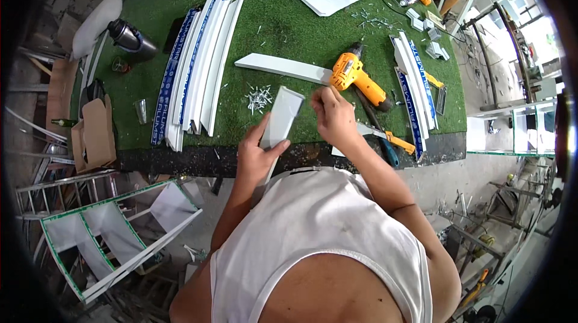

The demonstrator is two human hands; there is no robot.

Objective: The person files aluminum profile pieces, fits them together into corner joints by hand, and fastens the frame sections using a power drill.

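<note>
My left hand (256, 153) grips a white metal profile (280, 121), its fingers on one side and thumb on the other. The profile tilts up over the table's near edge, and its lower end runs back toward my shirt. To its right, my right hand (335, 119) is closed with fingertips pinched together; whatever they hold, if anything, is too small to make out. Just beyond that hand lies a yellow cordless drill (355, 76). A second white profile (283, 69) lies crosswise behind, its right end by the drill. Loose screws (259, 99) are heaped left of the held profile.
Long white profiles with blue film (198, 64) lie at left, and shorter ones (415, 91) at right. A dark bottle (131, 40) and a small glass (141, 111) stand at far left. An orange-handled tool (400, 142) lies near the green table's (265, 34) front edge.
</note>
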